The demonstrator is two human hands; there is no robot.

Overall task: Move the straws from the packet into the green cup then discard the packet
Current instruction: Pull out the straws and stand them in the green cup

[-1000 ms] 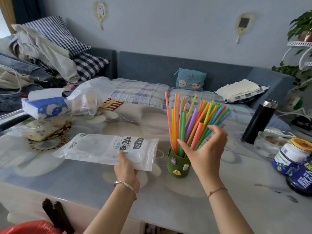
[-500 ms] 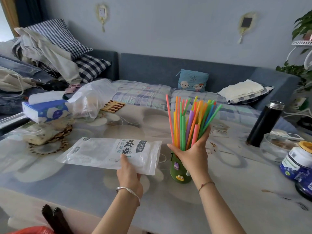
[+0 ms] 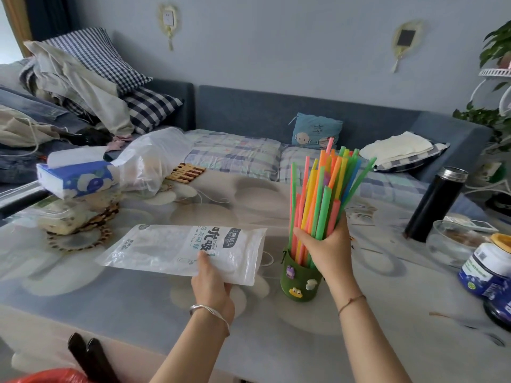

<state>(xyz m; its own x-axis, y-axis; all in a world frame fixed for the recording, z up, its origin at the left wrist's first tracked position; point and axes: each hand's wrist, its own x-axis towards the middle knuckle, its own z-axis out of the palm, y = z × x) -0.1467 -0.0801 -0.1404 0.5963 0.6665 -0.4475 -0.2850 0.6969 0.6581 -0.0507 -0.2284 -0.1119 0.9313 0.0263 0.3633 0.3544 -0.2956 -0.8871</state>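
— Where are the straws (image 3: 320, 197) right now?

— Standing in the green cup (image 3: 300, 280), which sits on the table (image 3: 359, 322) a little in from the near edge, about midway along it. Her right hand (image 3: 327, 251) is wrapped around the bundle just above the cup's rim, fingers curled to the far side, thumb on the near side. The tops fan out slightly to the right.

— And the packet (image 3: 177, 250)?

— Her left hand (image 3: 211, 284) has it pinched at its near right corner, thumb on top, and the packet stretches away to the left, lying flat and low over the table. Whether it rests on the surface I can't tell. It looks slack and see-through, with dark printed lettering near the right end.

— How close are packet and cup?

— Just beside each other; the packet's right edge ends short of the cup, not touching.

— Anything else nearby?

— A black flask (image 3: 434, 203) stands toward the far right edge, and a blue tissue pack (image 3: 74, 178) sits at the far left.
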